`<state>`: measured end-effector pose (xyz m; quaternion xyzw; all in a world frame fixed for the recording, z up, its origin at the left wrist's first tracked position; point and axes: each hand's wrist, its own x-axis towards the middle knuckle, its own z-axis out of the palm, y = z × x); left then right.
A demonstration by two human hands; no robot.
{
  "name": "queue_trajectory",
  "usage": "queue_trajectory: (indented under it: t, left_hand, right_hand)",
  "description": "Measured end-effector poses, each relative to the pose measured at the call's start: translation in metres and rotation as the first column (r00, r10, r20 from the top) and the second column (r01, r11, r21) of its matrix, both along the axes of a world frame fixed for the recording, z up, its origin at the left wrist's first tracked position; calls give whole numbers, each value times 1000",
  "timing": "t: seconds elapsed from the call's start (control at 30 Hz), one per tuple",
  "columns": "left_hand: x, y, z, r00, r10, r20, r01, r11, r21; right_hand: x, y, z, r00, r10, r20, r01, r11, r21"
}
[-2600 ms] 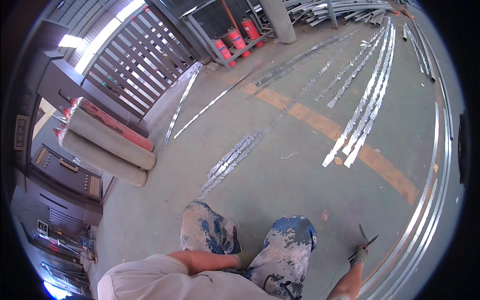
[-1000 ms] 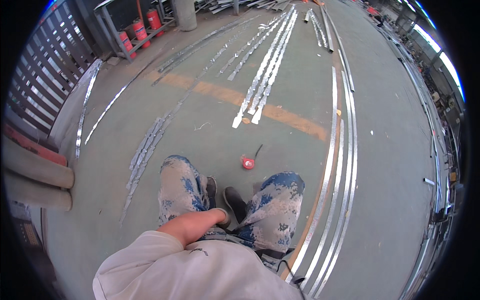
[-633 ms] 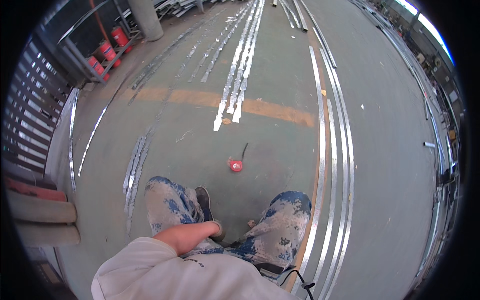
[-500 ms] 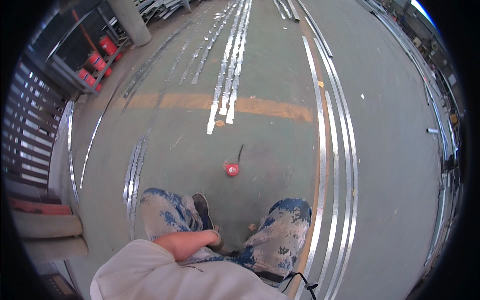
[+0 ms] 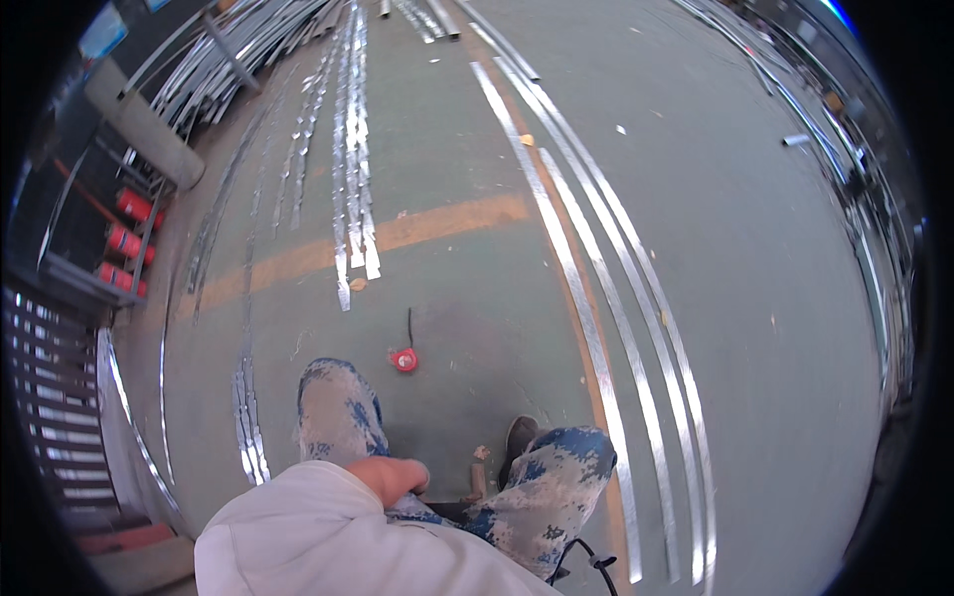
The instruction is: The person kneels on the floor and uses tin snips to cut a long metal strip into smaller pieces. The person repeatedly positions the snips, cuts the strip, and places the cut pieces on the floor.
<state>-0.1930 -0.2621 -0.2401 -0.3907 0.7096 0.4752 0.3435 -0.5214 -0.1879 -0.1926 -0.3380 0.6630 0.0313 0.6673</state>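
Red tape measure [image 5: 404, 361], on floor [image 5: 755, 298], now nearer left knee [image 5: 338, 385]

No legible text anywhere in view. Red tape measure [image 5: 403, 361] on the floor: pale round patch on its face, any print too small to make out. Three red fire extinguishers [image 5: 126, 240] at left: pale marks on the bodies, too small and blurred to read. Light-blue panel [image 5: 104, 33], top left: could be a sign, can't tell, nothing readable on it.
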Motion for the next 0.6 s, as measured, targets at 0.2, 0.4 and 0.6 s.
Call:
queue_trajectory:
  t: [0.2,0.4,0.6]
  left_hand:
    - [-45,-81,25,979,-117,168,165,936,-310]
    - [-108,-125,163,990,126,63,-80,871,-484]
    - [-111,-153,208,980,140,-139,-197,718,-667]
  right_hand:
    - [-8,95,2,996,-90,-5,90,996,-19]
    - [14,192,5,987,-156,35,156,988,-1]
    - [39,242,-4,982,-160,96,159,987,13]
